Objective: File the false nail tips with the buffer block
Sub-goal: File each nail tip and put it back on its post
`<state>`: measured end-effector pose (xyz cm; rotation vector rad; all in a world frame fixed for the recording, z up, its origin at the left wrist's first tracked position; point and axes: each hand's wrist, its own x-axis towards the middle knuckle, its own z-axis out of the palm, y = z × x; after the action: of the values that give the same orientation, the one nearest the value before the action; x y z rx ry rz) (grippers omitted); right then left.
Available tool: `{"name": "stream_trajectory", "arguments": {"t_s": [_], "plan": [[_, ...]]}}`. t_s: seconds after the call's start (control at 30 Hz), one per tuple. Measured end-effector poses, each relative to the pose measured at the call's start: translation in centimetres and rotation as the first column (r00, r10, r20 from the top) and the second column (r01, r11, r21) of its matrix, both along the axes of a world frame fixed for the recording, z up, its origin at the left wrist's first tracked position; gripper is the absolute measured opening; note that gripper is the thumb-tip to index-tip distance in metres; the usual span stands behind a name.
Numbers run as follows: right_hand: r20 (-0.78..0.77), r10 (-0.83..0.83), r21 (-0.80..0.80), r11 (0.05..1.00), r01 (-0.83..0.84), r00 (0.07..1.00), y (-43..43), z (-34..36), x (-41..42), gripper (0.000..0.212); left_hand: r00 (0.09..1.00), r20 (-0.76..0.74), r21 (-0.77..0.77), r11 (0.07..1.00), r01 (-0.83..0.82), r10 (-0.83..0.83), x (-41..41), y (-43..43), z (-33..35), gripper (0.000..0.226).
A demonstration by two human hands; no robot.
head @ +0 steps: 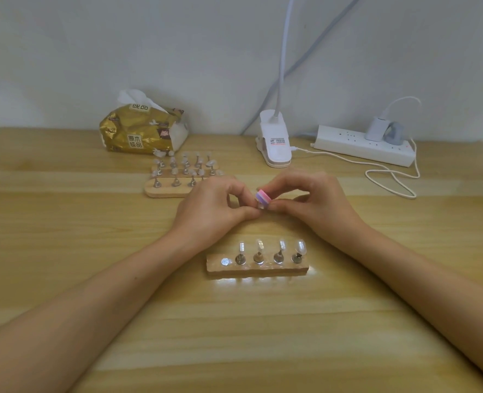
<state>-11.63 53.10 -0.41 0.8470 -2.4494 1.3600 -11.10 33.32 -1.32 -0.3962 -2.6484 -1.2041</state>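
Buffer block [263, 197], pink and purple, is sitting pinched by the right hand [317, 202], whose fingers are curling round it; the left hand [212, 211] is pinching a clear false nail tip [260, 206] just under the block, touching it; both hands are meeting beyond the wooden holder [257, 270], which is carrying four more tips [301, 246] upright.

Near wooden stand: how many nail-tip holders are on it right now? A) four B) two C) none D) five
A: four nail-tip holders stand on the near wooden stand; its leftmost magnet is bare.
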Motion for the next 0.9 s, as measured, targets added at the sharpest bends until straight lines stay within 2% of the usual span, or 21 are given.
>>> {"name": "stream_trajectory", "arguments": {"t_s": [0.1, 0.23, 0.37, 0.47, 0.57, 0.67, 0.77, 0.9], "plan": [[-0.061, 0.029, -0.015, 0.999, -0.03, 0.998, -0.28, -0.05, 0.14, 0.014, 1.0, 0.004, 0.014, 1.0, 0.013, -0.013, -0.09, -0.11, -0.03, 0.016], [-0.015, -0.003, 0.008, 1.0, 0.003, 1.0, -0.21, -0.09, -0.07, 0.015, 1.0, 0.006, 0.018, 1.0, 0.009, -0.009, -0.15, -0.16, -0.07, 0.018], [-0.089, 0.041, 0.01, 0.999, -0.04, 0.995, -0.44, -0.16, 0.05, 0.013, 1.0, 0.013, 0.015, 1.0, -0.001, 0.001, -0.19, -0.16, -0.15, 0.016], [-0.077, 0.013, 0.027, 1.0, -0.011, 0.997, -0.23, -0.21, -0.24, 0.015, 1.0, 0.006, 0.016, 1.0, -0.003, 0.003, -0.2, -0.16, -0.17, 0.018], [-0.147, 0.026, 0.068, 0.998, -0.016, 0.989, -0.22, -0.22, -0.27, 0.012, 1.0, 0.004, 0.018, 1.0, 0.003, -0.004, -0.22, -0.19, -0.17, 0.016], [-0.102, -0.002, 0.093, 0.996, 0.012, 0.995, -0.09, -0.25, -0.35, 0.013, 1.0, 0.003, 0.033, 0.999, 0.004, -0.004, -0.22, -0.24, -0.18, 0.016], [-0.193, 0.011, 0.1, 0.995, 0.009, 0.981, -0.11, -0.33, -0.17, 0.011, 1.0, 0.002, 0.054, 0.998, 0.011, -0.011, -0.19, -0.35, -0.13, 0.017], [-0.168, 0.011, 0.099, 0.995, 0.005, 0.986, -0.1, -0.29, -0.17, 0.01, 1.0, 0.006, 0.048, 0.999, 0.002, -0.002, -0.17, -0.42, -0.16, 0.014]]}}
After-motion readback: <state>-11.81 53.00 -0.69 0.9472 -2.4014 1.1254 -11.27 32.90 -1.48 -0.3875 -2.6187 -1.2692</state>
